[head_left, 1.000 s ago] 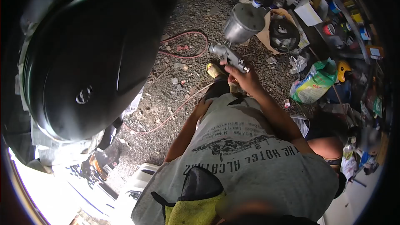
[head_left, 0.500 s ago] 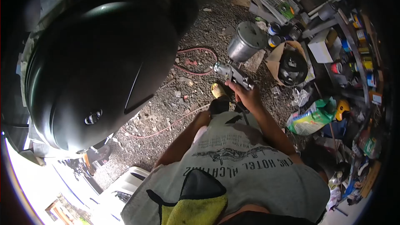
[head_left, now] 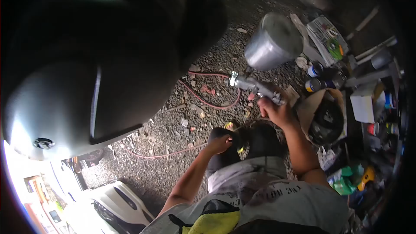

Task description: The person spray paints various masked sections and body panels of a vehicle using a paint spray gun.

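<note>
My right hand (head_left: 277, 112) is wrapped round the handle of a silver spray gun (head_left: 249, 84). A large metal paint cup (head_left: 268, 45) sits on top of the gun, tilted. The nozzle points left, toward a big, dark, curved vehicle body (head_left: 65, 91) and apart from it. Along its lower side, the body has a narrow groove and a small shiny oval fitting (head_left: 44, 143). My left hand (head_left: 222, 144) is curled closed by my knee; whether anything is inside it is hidden.
A pink hose (head_left: 216, 105) loops over the gravel floor. At right lie paint cans (head_left: 315, 85), a cardboard box (head_left: 342, 125) with a black plastic lining, a white box (head_left: 363, 107) and a green bag (head_left: 346, 180). A white car (head_left: 123, 203) stands at lower left.
My view has shifted and come nearer the dark body. The right hand has raised the spray gun, so its cup looks larger. My left hand has come into view by the knee.
</note>
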Tool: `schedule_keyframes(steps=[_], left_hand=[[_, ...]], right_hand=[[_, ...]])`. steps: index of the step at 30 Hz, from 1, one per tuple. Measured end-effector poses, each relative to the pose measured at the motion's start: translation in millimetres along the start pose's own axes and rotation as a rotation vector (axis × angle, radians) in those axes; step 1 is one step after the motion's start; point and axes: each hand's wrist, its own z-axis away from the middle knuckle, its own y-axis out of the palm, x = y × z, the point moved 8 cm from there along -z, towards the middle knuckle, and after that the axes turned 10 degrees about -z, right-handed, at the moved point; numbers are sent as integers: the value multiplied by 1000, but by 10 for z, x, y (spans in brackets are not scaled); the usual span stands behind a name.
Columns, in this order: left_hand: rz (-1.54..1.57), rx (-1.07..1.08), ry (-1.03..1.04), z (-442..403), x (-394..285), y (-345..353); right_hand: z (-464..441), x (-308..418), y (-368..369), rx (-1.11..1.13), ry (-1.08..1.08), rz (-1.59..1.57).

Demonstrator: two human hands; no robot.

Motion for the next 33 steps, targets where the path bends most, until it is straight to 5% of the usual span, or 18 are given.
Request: schedule_keyframes(steps=[4, 7, 13, 17, 21, 33], left_hand=[[67, -78, 158, -758, -110, -194], [-116, -332, 227, -1465, 143, -119], [-235, -214, 269, -2035, -215, -136], [-271, -200, 327, -1983, -545, 46], [-304, -207, 260, -1819, -613, 300], [-439, -314, 35, -1340, -497, 340]], right_hand=[[-405, 90, -150, 83, -163, -23], [-638, 99, -263, 64, -263, 79], [-862, -232, -397, 114, -622, 273], [-956, -861, -358, 108, -666, 318], [-827, -1198, -88, 130, -1160, 388], [-608, -2503, 863, 560, -1005, 612]])
